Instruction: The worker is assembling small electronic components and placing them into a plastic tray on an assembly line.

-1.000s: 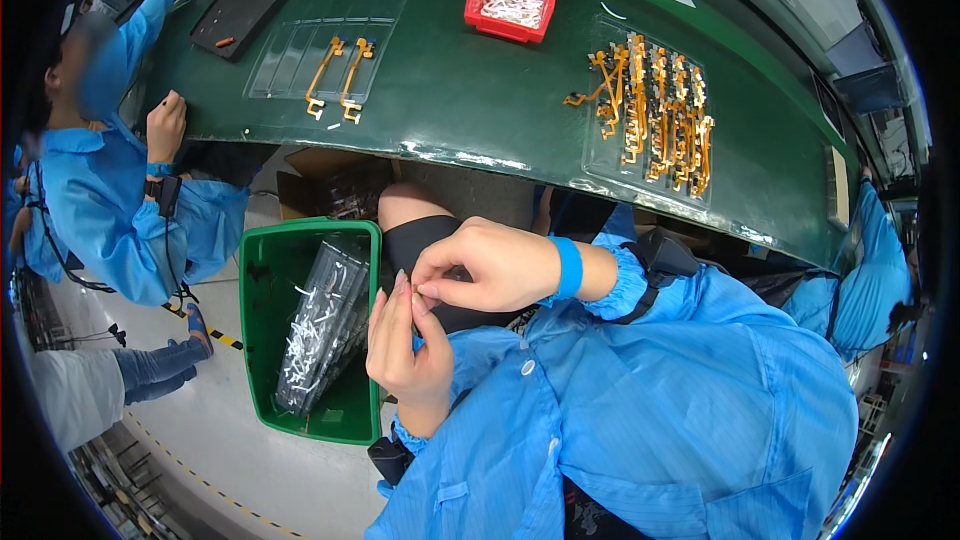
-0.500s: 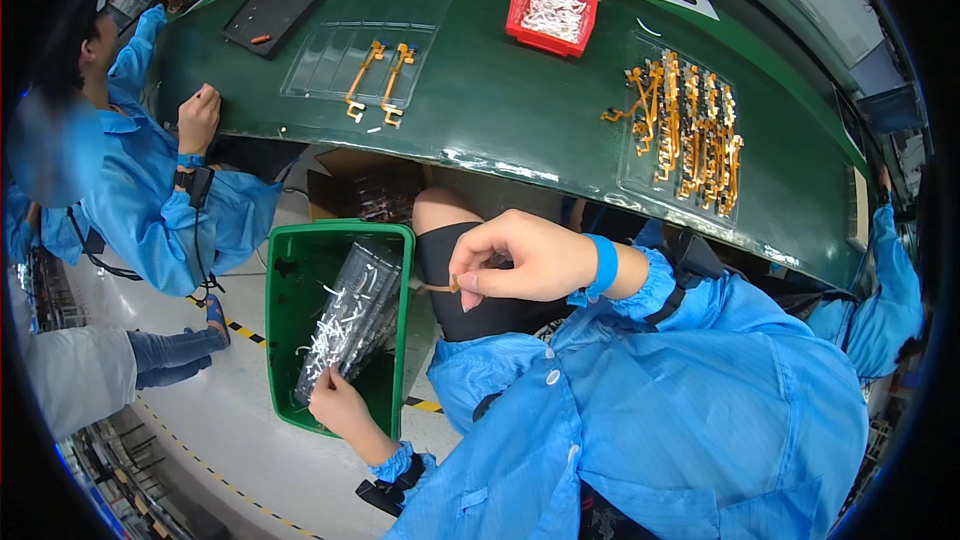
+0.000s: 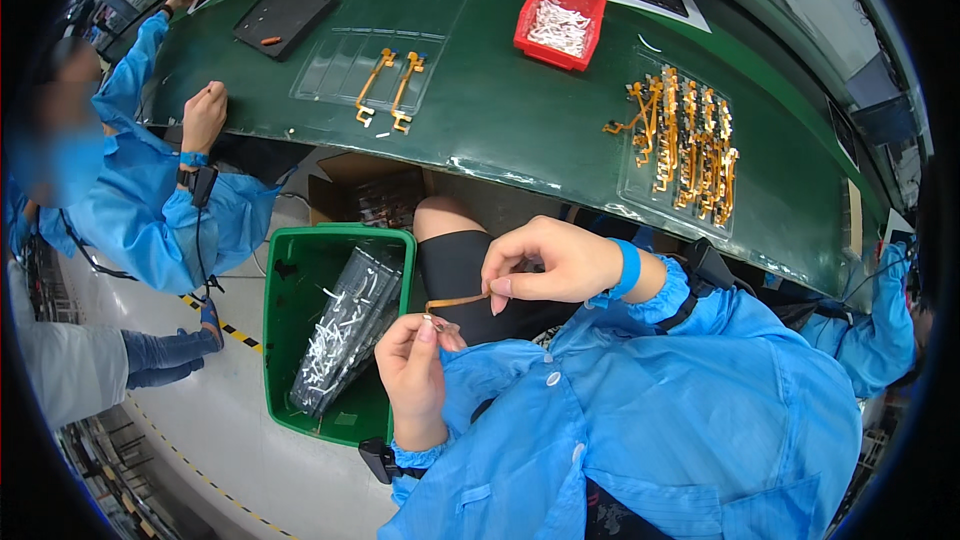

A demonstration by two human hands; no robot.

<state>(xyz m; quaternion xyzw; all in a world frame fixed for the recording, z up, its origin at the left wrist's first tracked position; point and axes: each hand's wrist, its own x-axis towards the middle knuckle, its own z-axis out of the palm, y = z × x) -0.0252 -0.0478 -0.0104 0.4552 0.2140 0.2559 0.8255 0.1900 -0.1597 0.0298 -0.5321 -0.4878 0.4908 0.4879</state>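
Observation:
Above my lap, my right hand (image 3: 552, 262) pinches one end of a thin orange-brown flex cable (image 3: 457, 301). My left hand (image 3: 412, 372) is closed with thumb and finger at the cable's other end, where a small pale tip shows. Beside my left hand stands a green bin (image 3: 340, 231) holding stacked clear plastic trays (image 3: 345, 335) strewn with white strips. On the bench, two orange flex cables (image 3: 374, 87) lie on a clear tray (image 3: 330, 60). Farther right, rows of similar flex cables (image 3: 690, 145) cover another clear tray.
A red box (image 3: 560, 58) of small white pieces sits on the green bench (image 3: 500, 120). Left of it is a black tray (image 3: 268, 12) with an orange piece. A co-worker's closed hand (image 3: 205, 116) rests at the bench edge. Under the bench is a cardboard box (image 3: 330, 195).
My left hand has come out of the green bin, moving right and up to the flex cable's free end. My right hand has shifted slightly right, still pinching the cable.

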